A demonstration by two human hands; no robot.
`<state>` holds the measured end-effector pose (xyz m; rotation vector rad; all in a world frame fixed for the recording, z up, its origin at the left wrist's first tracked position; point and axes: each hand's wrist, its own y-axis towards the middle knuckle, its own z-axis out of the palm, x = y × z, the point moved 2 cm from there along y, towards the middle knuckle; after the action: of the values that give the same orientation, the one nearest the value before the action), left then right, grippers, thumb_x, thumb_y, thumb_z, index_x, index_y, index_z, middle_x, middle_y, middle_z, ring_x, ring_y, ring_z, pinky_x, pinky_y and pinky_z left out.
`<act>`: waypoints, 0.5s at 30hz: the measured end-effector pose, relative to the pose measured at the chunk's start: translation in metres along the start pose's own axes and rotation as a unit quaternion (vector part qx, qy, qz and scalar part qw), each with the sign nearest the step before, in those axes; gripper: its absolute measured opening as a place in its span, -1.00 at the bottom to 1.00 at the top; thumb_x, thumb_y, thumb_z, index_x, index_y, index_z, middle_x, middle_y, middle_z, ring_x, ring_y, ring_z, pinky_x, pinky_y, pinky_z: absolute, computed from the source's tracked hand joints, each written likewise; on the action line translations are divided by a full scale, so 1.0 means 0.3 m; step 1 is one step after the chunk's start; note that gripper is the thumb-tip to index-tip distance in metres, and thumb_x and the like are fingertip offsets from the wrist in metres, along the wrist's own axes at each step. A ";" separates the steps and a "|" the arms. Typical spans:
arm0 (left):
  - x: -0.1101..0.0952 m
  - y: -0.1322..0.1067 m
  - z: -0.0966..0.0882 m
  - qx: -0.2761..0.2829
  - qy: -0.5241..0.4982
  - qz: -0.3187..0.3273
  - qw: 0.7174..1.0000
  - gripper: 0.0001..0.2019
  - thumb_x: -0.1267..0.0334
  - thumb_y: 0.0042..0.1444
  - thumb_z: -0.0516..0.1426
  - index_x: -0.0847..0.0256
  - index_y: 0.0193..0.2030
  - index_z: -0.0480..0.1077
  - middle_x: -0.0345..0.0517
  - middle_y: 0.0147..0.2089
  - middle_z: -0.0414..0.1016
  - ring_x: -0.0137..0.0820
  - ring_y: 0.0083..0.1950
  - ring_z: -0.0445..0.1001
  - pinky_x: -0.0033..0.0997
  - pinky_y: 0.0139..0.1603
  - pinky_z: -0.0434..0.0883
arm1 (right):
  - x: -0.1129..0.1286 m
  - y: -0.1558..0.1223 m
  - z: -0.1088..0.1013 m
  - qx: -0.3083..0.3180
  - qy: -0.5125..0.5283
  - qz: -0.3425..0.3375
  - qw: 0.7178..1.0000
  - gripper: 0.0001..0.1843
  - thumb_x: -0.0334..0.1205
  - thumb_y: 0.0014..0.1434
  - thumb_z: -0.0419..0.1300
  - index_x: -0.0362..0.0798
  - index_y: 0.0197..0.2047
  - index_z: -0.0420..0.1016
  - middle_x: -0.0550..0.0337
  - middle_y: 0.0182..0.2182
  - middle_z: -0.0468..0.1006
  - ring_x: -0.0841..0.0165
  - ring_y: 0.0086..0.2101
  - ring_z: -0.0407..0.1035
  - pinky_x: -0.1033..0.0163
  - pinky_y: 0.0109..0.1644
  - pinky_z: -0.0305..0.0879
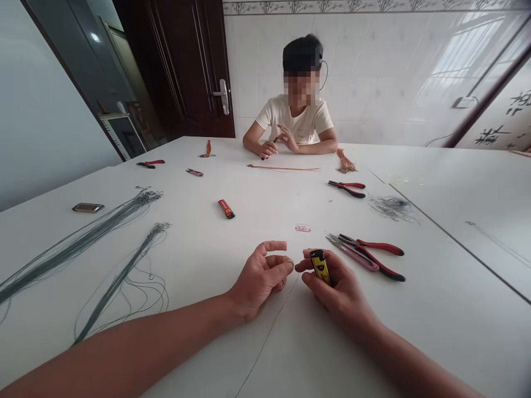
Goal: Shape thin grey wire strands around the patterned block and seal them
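My left hand [262,276] rests on the white table [435,309], thumb and fingers pinched on the end of a thin thread [269,331] that trails toward me across the table. My right hand [332,284] is closed round a yellow and black lighter [320,266], held upright; its fingertips meet the left hand's at the thread end. Both forearms lie on the table.
Red-handled pliers and pink snips [367,251] lie just right of my hands. A red lighter [226,208], more pliers [347,188] and thread bundles [83,237] lie about. A person in a white shirt [296,121] sits across, hands working.
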<state>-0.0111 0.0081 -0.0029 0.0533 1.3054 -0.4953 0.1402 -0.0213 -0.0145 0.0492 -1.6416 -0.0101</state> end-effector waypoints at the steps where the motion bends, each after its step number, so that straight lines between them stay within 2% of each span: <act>1: 0.002 -0.001 -0.002 0.007 -0.001 0.001 1.000 -0.64 0.27 -0.01 0.18 0.12 -0.07 0.19 -0.32 -0.41 0.28 -0.69 -0.54 0.14 -0.59 -0.50 0.11 | -0.001 -0.002 0.002 -0.003 0.000 0.002 1.000 -0.65 -0.17 0.09 0.16 -0.01 -0.06 0.23 0.16 -0.24 0.45 0.55 -0.60 0.15 0.39 -0.59 0.08; 6: 0.007 -0.006 0.006 0.038 0.015 0.013 0.999 -0.66 0.30 -0.01 0.17 0.12 -0.08 0.20 -0.30 -0.39 0.29 -0.68 -0.52 0.14 -0.59 -0.50 0.12 | -0.002 -0.003 0.010 -0.008 0.013 -0.003 1.000 -0.64 -0.08 0.07 0.20 -0.01 -0.10 0.25 0.26 -0.37 0.42 0.60 -0.64 0.08 0.42 -0.64 0.04; 10: 0.004 -0.011 0.017 0.058 0.032 0.019 0.998 -0.67 0.30 -0.01 0.16 0.11 -0.08 0.20 -0.31 -0.41 0.29 -0.67 -0.54 0.12 -0.59 -0.53 0.10 | 0.007 -0.001 0.007 -0.010 0.020 0.007 1.000 -0.66 -0.08 0.04 0.23 0.01 -0.16 0.25 0.33 -0.44 0.38 0.58 -0.64 0.10 0.43 -0.64 0.06; 15: -0.005 -0.012 0.003 0.041 0.018 0.008 0.999 -0.66 0.32 -0.02 0.16 0.10 -0.09 0.20 -0.32 -0.41 0.27 -0.69 -0.57 0.12 -0.59 -0.51 0.12 | 0.012 -0.001 -0.003 -0.033 0.048 0.026 0.998 -0.71 -0.09 0.05 0.23 0.03 -0.19 0.28 0.38 -0.50 0.32 0.59 -0.65 0.06 0.44 -0.62 0.04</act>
<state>-0.0119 0.0051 -0.0005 0.1411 1.3183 -0.5352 0.1410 -0.0218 -0.0108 -0.0427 -1.5455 -0.0227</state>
